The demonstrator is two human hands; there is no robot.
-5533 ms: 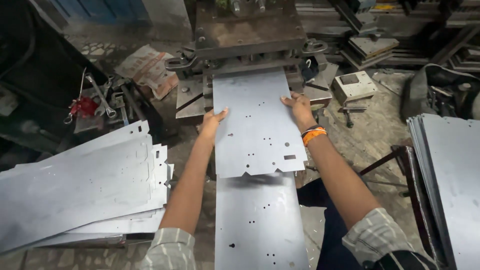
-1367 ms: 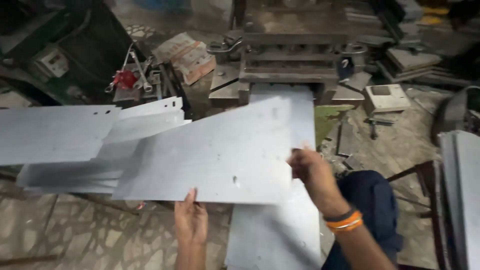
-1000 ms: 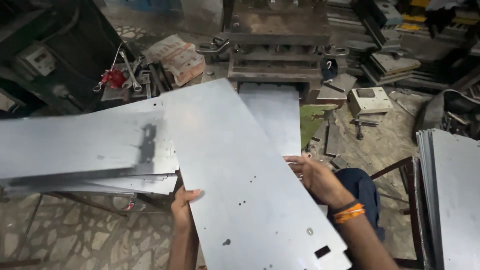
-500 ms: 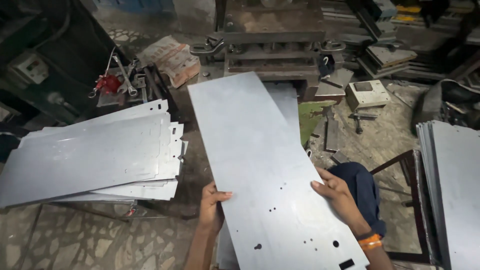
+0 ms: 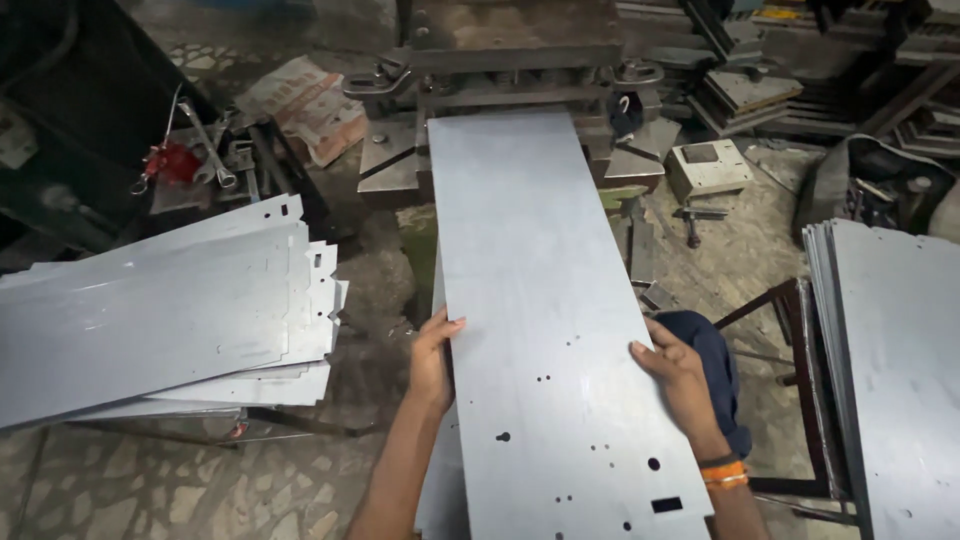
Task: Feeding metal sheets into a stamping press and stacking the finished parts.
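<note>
Fingers of the left hand (image 5: 432,358) curl together over the left edge of a long punched steel sheet (image 5: 545,300), thumb on top; those of the right hand (image 5: 675,375) press together along its right edge, gripping it. Both forearms reach up from below, the right wrist wearing an orange band (image 5: 722,472). The sheet runs away from the fingers to the press (image 5: 510,50). Left of the left hand lies a stack of notched sheets (image 5: 160,310); beyond it, a crumpled reddish-brown package (image 5: 305,105). Right of the right hand stands another sheet pile (image 5: 895,360).
</note>
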